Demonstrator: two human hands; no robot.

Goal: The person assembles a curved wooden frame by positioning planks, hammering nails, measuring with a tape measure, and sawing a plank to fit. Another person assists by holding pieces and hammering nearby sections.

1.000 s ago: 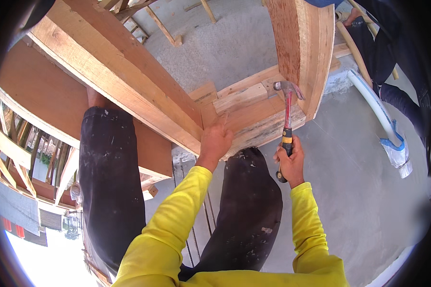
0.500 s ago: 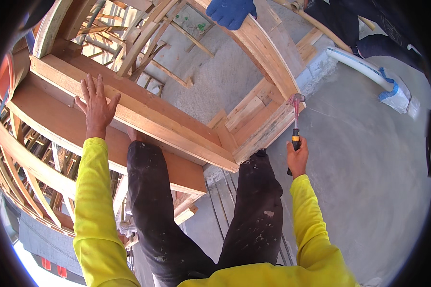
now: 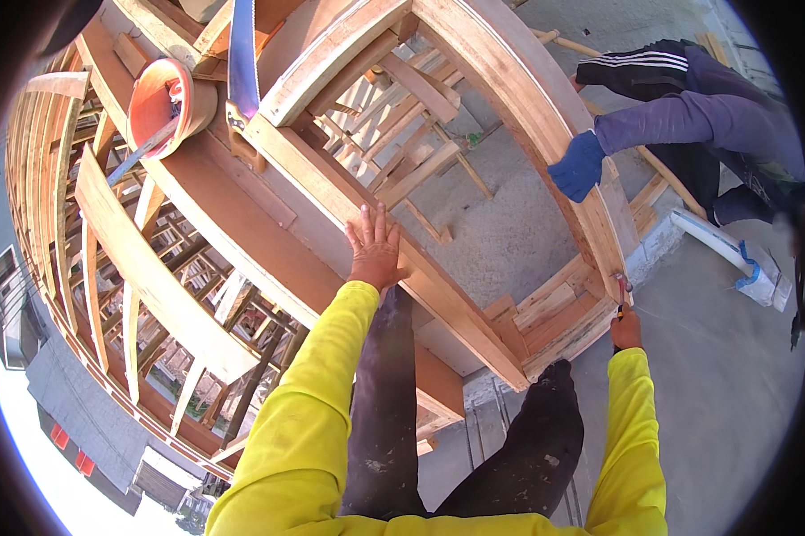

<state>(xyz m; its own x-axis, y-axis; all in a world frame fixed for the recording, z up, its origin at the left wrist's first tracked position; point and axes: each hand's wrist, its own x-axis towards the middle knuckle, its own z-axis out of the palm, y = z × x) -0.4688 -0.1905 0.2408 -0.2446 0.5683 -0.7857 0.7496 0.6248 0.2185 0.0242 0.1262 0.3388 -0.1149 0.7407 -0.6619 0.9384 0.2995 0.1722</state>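
Note:
My left hand [image 3: 375, 250] lies with fingers spread on a long wooden beam [image 3: 456, 308], one side of an open timber frame. At the frame's near right corner, my right hand [image 3: 626, 329] is closed around the handle of a claw hammer [image 3: 623, 284]. The hammer's head is up against the end of the curved timber [image 3: 545, 107], and whether it touches the wood is hard to tell. Farther up that timber rests another person's blue-gloved hand [image 3: 577, 167]. Short wood blocks [image 3: 545, 308] sit inside the corner.
An orange bucket [image 3: 161, 107] and a handsaw [image 3: 242, 71] are at the upper left, beside the frame. Left of me, open timber framing [image 3: 166, 295] drops away. My legs straddle the frame's near end. A white pipe [image 3: 710, 241] lies on the grey concrete [image 3: 706, 384] at right.
The view has swung left, bringing the bucket, the handsaw and more of the other person into sight. My left hand has shifted nearer along the beam. My right hand still holds the hammer.

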